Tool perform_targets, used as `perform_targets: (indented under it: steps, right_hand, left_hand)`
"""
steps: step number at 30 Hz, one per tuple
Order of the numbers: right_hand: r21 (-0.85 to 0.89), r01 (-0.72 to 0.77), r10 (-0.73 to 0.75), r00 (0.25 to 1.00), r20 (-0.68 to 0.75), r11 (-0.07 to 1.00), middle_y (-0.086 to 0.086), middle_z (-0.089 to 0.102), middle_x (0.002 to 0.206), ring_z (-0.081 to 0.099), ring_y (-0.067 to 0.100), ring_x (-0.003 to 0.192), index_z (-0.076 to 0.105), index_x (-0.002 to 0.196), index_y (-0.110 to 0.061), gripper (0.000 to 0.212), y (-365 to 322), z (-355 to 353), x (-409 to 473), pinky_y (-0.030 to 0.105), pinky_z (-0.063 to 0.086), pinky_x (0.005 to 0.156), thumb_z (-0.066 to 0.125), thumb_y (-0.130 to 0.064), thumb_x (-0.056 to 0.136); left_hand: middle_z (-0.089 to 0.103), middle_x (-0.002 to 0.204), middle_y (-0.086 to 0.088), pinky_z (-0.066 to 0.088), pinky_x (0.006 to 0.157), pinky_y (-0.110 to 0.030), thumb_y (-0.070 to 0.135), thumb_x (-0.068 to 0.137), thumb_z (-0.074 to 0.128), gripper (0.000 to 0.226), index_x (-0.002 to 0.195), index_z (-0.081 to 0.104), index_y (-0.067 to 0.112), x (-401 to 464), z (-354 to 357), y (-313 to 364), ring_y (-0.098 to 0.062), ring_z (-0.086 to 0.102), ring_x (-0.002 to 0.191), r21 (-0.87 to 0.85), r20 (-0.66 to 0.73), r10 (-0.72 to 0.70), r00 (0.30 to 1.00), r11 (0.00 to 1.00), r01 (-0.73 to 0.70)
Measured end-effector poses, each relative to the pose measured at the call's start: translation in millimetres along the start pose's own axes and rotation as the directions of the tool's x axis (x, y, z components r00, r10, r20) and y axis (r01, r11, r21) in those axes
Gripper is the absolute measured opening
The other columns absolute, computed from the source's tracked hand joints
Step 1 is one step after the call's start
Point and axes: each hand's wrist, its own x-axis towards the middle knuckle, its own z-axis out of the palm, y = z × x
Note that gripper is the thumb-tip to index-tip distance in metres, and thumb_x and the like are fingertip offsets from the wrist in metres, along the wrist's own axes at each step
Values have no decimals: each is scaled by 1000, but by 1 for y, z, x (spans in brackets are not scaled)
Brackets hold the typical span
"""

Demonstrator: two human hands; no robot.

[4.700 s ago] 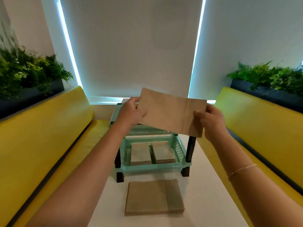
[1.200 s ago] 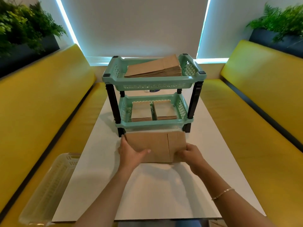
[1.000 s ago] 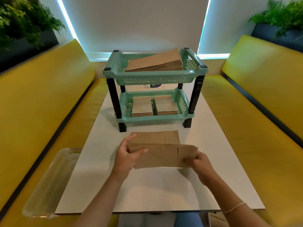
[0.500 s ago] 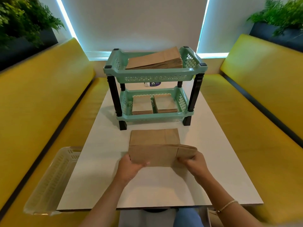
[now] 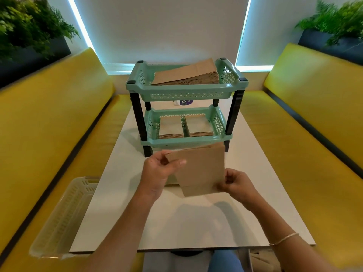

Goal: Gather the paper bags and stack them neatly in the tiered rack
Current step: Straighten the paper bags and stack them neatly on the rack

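Left hand (image 5: 159, 169): gripping the upper left corner of the paper bag (image 5: 200, 169), thumb lying across its front.
Right hand (image 5: 235, 185): pinching the bag's lower right corner with curled fingers.
Paper bag: being held tilted above the white bench (image 5: 188, 222), just in front of the rack.
Tiered rack (image 5: 186, 93): standing at 12 o'clock from the hands, its top tier carrying a sloping stack of bags (image 5: 188, 75), its lower tier holding two smaller stacks (image 5: 184, 127) side by side.
Clear basket (image 5: 64, 214): sitting at 8 o'clock on the yellow seat (image 5: 49, 124).
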Motion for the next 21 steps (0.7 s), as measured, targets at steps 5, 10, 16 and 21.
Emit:
perform_targets:
  steps: [5,10,16,21]
  right_hand:
    - [-42,-21,22,1000,18,999,11,69,87,65,27,79,67,83,-15,24,17,33,0,35,55,72,62,8,79]
    - [-27,5,-5,1000,10,1000,10,69,93,64,27,88,65,87,-19,33,12,45,1,37,54,77,52,10,80]
    - [-66,-35,37,999,25,997,15,69,93,65,31,87,65,89,-16,24,24,48,0,43,57,77,58,4,78]
    - [-93,-105,106,994,8,990,13,69,93,65,30,87,67,95,-10,27,35,47,-1,43,56,79,62,-2,71]
  left_hand:
    - [71,80,8,52,71,-24,0,73,74,29,86,63,23,-8,13,-41,-11,66,81,88,-53,-148,988,984,152]
    - [73,82,9,50,71,-21,4,67,81,30,86,67,23,-15,7,-73,-13,67,85,160,-131,-188,973,965,208]
    - [73,85,6,53,73,-22,1,67,80,34,87,67,25,-15,3,-81,-13,68,86,162,-96,-224,970,958,237]
    - [72,92,2,52,76,-24,4,67,80,35,93,66,22,-17,2,-94,-18,66,93,147,-104,-262,959,950,275]
